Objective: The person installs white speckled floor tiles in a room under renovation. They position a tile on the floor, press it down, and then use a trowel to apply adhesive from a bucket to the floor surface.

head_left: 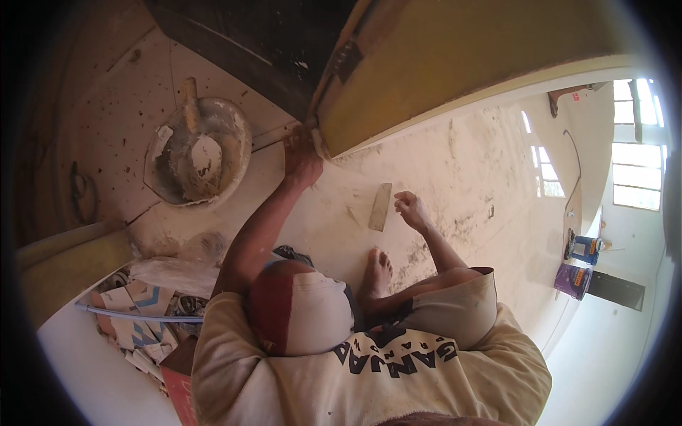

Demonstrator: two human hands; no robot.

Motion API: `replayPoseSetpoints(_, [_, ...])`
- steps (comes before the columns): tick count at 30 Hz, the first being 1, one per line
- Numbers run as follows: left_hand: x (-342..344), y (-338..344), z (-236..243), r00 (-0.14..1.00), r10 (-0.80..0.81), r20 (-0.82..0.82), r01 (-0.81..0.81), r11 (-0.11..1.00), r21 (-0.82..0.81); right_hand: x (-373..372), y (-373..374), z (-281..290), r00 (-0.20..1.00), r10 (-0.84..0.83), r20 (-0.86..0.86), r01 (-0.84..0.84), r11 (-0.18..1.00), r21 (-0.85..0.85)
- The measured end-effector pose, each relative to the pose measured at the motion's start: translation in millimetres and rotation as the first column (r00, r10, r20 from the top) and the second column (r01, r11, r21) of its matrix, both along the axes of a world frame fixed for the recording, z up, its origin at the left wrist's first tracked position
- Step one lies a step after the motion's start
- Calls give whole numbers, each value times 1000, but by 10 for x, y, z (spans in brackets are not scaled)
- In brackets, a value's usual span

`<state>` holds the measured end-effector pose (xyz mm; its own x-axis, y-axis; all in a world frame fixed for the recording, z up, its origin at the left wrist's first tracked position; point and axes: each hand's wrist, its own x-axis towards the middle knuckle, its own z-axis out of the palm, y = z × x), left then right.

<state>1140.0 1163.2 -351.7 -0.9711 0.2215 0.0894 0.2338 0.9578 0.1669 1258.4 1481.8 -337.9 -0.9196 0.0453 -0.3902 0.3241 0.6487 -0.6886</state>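
I crouch on a dusty pale floor (462,163), with my cap and cream shirt filling the lower middle of the view. My left hand (301,157) reaches forward and presses against the lower corner of a yellow door (455,64), where it meets the dark frame; nothing shows in its grip. My right hand (412,209) hovers just above the floor with loosely curled fingers and holds nothing. A flat scraper blade (380,206) lies on the floor just left of that hand, not touching it. My bare foot (377,270) rests below the scraper.
A round pan (231,124) with wet plaster and a trowel sits at the left. Broken patterned tiles and a thin pipe (138,313) pile up at the lower left beside a plastic bag (170,273). Two paint cans (579,264) stand by the right wall under windows.
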Motion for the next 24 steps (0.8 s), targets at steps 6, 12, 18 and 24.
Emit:
replayPoseSetpoints(6, [388, 89, -72, 981, -180, -71, 176, 982, -62, 24, -86, 73, 999, -22, 31, 21, 999, 24])
replayPoseSetpoints(12, [545, 227, 287, 764, -503, 404, 385, 858, 340, 21, -24, -158, 1000, 14, -15, -12, 994, 112])
replayPoseSetpoints(18, [482, 113, 160, 874, -23, -486, 176, 946, 272, 20, -150, -47, 999, 35, -1, -35, 992, 123])
replayPoseSetpoints(24, [517, 168, 250, 768, -520, 375, 391, 844, 368, -13, -66, -161, 999, 26, -32, -22, 993, 115])
